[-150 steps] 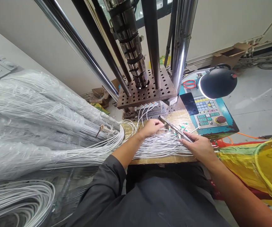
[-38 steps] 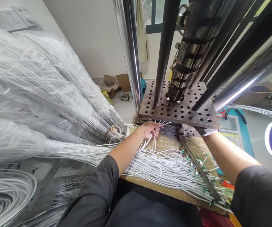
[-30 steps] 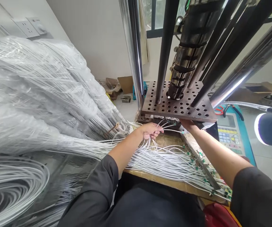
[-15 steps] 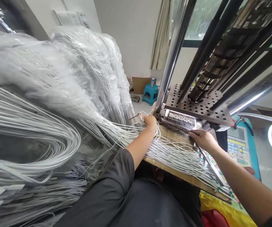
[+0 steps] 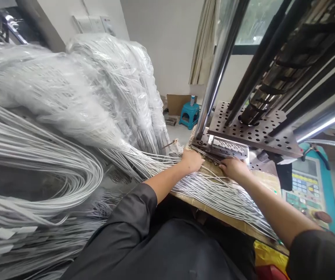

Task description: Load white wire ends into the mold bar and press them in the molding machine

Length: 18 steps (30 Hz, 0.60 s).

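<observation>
At the front of the press, my left hand is closed on white cables at the bench's left end. My right hand is to its right, thumb and fingers pinched together by the front edge of the metal mold; what they hold is hidden. Many thin white cables spread across the wooden bench below both hands. Inside the mold, a row of pale cable ends or molded pieces shows under the perforated plate.
Plastic-wrapped cable bundles crowd the left, with a looped cable hank below. Steel press columns rise at right. A teal control panel stands beyond my right arm. A blue stool is on the floor behind.
My right hand has moved left along the mold's front edge, closer to my left hand. My left hand has come down and slightly right. The view has shifted a little.
</observation>
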Each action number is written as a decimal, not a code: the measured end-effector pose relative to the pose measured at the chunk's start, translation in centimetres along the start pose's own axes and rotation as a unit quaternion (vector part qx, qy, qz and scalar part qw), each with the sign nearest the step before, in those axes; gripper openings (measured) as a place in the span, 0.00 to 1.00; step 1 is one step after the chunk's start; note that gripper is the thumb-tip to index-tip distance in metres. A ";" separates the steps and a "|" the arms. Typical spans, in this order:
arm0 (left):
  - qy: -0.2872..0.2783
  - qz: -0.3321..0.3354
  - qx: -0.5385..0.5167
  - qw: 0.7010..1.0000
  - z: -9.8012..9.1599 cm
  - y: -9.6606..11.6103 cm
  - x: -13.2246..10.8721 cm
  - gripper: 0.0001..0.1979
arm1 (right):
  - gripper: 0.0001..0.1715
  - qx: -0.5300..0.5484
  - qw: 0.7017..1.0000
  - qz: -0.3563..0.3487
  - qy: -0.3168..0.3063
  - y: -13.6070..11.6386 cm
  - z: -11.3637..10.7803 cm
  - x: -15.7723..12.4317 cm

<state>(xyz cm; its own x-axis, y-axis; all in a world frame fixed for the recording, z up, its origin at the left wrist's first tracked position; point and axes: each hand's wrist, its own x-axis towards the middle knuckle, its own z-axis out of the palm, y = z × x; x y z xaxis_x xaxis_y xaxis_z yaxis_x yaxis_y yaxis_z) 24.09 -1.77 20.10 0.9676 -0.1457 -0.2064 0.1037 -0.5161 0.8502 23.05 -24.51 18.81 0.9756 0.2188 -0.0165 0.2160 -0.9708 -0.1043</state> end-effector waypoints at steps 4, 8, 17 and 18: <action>-0.021 0.114 0.300 0.947 0.7 1.1 -0.2 0.12 | 0.19 0.026 1.000 0.015 0.007 1.0 -0.2 0.2; -0.057 0.279 0.351 0.892 3.0 2.1 0.0 0.14 | 0.27 0.081 0.994 0.046 0.058 6.1 -2.2 -5.6; -0.226 0.417 0.311 0.824 13.1 7.1 0.8 0.15 | 0.26 0.144 0.984 0.085 0.067 10.0 -1.6 -21.7; -0.243 0.416 0.332 0.811 13.8 7.6 0.9 0.17 | 0.27 0.132 0.985 0.081 0.069 9.3 -1.0 -21.8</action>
<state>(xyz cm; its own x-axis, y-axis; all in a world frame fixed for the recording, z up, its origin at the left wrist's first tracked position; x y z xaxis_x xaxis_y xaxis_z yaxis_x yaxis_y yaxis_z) 22.59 -17.47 19.70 0.4170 -0.9089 0.0012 -0.8414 -0.3856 0.3786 3.82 -38.38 19.22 0.9965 0.0297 0.0783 0.0566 -0.9283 -0.3675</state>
